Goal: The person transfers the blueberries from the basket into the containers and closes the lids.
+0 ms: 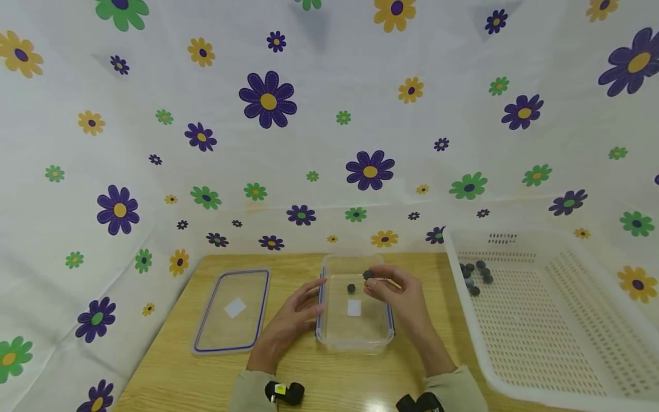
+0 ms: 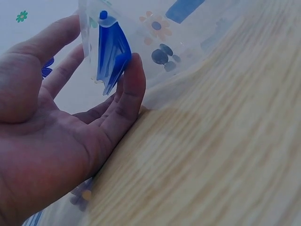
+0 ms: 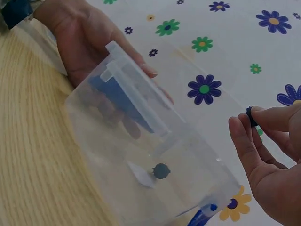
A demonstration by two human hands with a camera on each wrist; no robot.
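A clear plastic box [image 1: 355, 332] with blue side latches stands uncovered on the table. One blueberry [image 3: 161, 171] lies on its floor, beside a white square label [image 1: 354, 308]. Over the box's far right part, my right hand [image 1: 399, 292] pinches another blueberry [image 3: 251, 117] between thumb and fingertips. My left hand [image 1: 290, 320] rests its extended fingers against the box's left wall, by the hanging blue latch [image 2: 113, 52]. Through that wall, the left wrist view shows dark round shapes, blurred by the plastic.
The box's clear lid [image 1: 252, 309], rimmed in blue, lies flat to the left. On the right stands a large white perforated basket [image 1: 546, 337]; several blueberries [image 1: 480, 265] lie at its far left corner. Behind the wooden table [image 1: 288, 380] hangs flower-printed cloth [image 1: 319, 137].
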